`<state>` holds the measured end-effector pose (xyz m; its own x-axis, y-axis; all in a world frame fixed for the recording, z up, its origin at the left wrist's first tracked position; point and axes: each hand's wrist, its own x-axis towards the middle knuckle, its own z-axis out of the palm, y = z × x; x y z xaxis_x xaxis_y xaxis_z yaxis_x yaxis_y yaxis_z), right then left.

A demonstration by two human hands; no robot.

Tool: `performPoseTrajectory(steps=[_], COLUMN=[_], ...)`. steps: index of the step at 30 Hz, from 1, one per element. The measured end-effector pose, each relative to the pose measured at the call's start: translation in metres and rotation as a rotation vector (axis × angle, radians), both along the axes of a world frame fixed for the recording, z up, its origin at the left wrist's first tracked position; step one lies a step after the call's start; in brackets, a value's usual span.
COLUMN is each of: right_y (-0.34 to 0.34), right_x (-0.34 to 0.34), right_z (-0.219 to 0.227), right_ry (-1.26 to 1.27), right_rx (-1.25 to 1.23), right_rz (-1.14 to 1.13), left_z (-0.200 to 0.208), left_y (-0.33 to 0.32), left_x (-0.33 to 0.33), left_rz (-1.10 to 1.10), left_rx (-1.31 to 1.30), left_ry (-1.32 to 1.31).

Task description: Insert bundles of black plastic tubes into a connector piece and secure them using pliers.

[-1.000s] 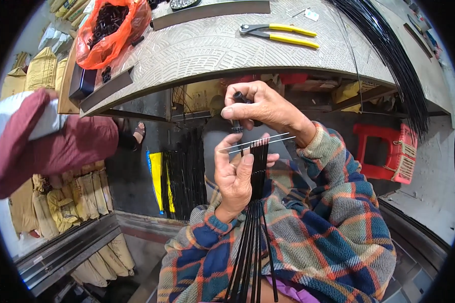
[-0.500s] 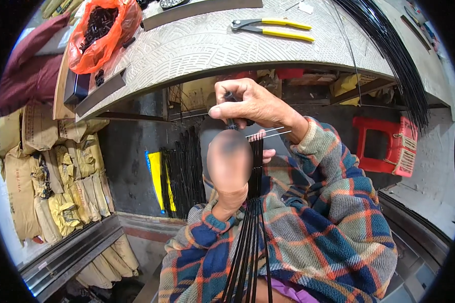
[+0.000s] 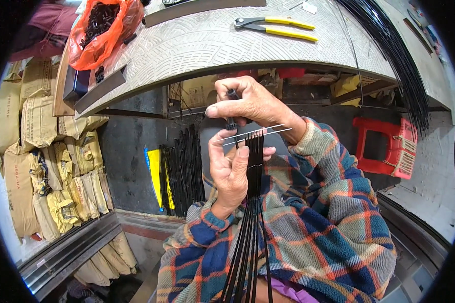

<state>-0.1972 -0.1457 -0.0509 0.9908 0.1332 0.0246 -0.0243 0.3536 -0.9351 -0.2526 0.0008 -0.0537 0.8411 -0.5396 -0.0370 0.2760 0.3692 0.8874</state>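
Observation:
A flat row of thin black rods [image 3: 255, 177] runs up from my lap, with two thin silvery wires [image 3: 273, 130] lying across its top end. My left hand [image 3: 229, 174] grips the row near the top, thumb in front, with fingertips showing beyond the row's right side. Above it, my right hand [image 3: 250, 103] is closed round a black handle-like cylinder [image 3: 231, 94], held upright. The cylinder's lower end meets the row's left edge by my left index finger; the exact contact is too small to make out.
Ahead is a workbench [image 3: 187, 50] with yellow-handled pliers [image 3: 278, 28], an orange-red bag [image 3: 83, 58] of small black parts and a long bundle of black rods [image 3: 389, 45]. More black rods [image 3: 179, 171] stand at left. Sacks [image 3: 38, 116] and a red stool [image 3: 374, 144] flank me.
My left thumb and index finger now show apart at the row's top left, where a blur covered them before. The silvery wires are seen farther left. The right hand stays closed round the cylinder.

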Motion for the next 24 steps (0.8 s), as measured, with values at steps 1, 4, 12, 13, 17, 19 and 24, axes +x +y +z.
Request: performPoseTrajectory(steps=[1,4,12,13,17,19,24], right_y=[0.0,-0.001,0.0,0.0,-0.004,-0.005,0.0], right_x=[-0.001,-0.004,-0.002,-0.003,-0.005,-0.005,-0.006], right_z=[-0.001,-0.005,-0.011,-0.01,-0.007,-0.008,-0.009], right_ry=[0.001,-0.017,-0.154,-0.152,-0.205,-0.204,-0.227], right_rx=[-0.012,-0.046,-0.179,-0.18,-0.147,-0.149,-0.069], right_rz=[-0.012,-0.031,-0.048,-0.047,-0.008,-0.003,-0.042], left_z=[-0.003,-0.011,-0.002,-0.003,-0.004,0.001,-0.003], left_y=[0.0,-0.004,-0.005,-0.005,-0.006,-0.008,0.0], left_x=[0.0,0.003,0.006,0.006,0.004,0.003,0.006], left_rz=[0.001,0.012,0.026,0.025,0.04,0.046,0.056], left_rx=[-0.001,0.013,0.044,0.046,0.053,0.039,0.037], left_ry=[0.008,0.017,0.044,0.046,0.057,0.072,0.036])
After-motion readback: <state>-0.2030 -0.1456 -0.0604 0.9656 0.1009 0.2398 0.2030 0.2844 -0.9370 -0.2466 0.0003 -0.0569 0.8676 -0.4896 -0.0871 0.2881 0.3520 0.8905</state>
